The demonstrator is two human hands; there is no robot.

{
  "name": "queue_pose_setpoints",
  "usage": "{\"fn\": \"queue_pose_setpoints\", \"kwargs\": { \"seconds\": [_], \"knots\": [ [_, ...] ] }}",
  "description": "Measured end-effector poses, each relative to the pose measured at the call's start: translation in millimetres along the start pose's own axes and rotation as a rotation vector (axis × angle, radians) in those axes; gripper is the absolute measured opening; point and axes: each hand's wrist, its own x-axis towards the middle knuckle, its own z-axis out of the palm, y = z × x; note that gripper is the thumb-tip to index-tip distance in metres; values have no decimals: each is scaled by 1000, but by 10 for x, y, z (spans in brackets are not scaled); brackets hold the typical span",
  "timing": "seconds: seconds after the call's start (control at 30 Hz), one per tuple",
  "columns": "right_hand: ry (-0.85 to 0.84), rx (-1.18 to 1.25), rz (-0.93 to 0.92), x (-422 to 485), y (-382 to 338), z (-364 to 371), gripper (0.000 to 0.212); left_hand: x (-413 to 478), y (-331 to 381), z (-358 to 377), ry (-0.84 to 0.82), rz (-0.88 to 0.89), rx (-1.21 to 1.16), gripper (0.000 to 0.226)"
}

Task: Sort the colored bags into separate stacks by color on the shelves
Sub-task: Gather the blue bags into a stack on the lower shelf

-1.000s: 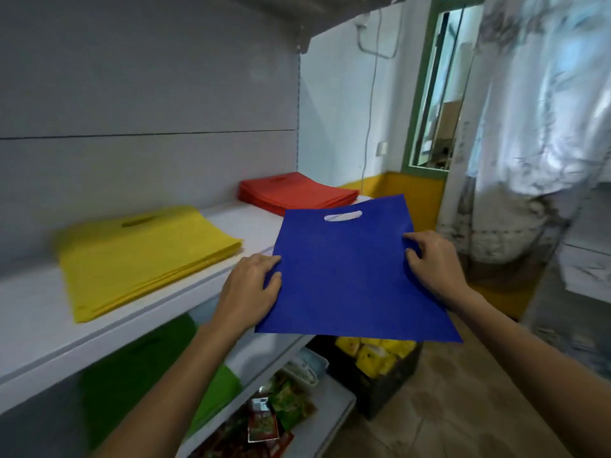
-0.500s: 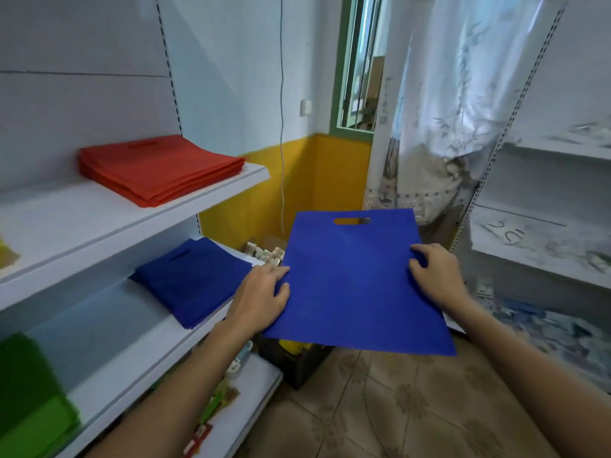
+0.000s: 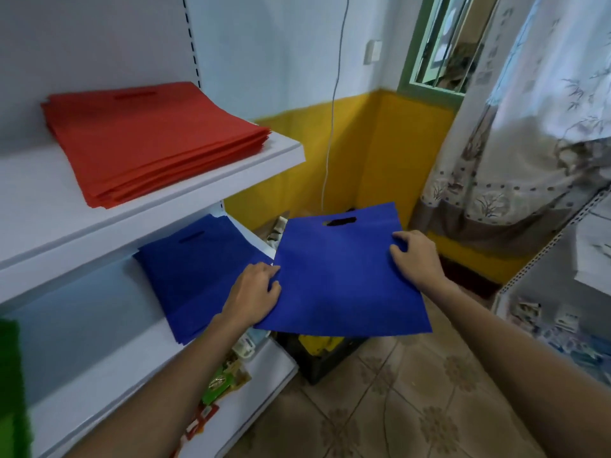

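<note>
Blue bag (image 3: pixel 337 276) seemingly nearer blue stack (image 3: pixel 198 269)

The left hand (image 3: pixel 254 292) and right hand (image 3: pixel 418 259) are bare; left forearm (image 3: pixel 165 385) and right forearm (image 3: pixel 515 342) likewise.

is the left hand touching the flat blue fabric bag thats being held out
Touching. In the head view the left hand grips the left edge of the flat blue fabric bag, thumb on top.
</note>
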Motion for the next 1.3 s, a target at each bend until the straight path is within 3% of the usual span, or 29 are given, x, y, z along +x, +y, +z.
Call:
{"fn": "queue_pose_setpoints", "kwargs": {
  "seconds": [0.37,0.6,0.7,0.87,1.07,1.3],
  "knots": [
    [-416,40,-400,915,-993,1431,45,-232,-831,-18,284,-490,-37,40],
    [-421,9,-669,1181,-1422,2253,48,-277,-1393,152,421,-609,38,38],
    [-417,-11,-697,1347,-1481,2679,48,-148,-1705,287,418,-638,75,39],
    [-463,-244,-752,1543,-1548,3211,53,20,-2087,521,351,-722,119,44],
    [-530,-218,-656,1594,-1432,3359,50,26,-2132,625,338,-777,133,45],
    [-462,-102,-720,1358,-1544,2779,46,-296,-1819,294,297,-803,110,36]
  ]
}}
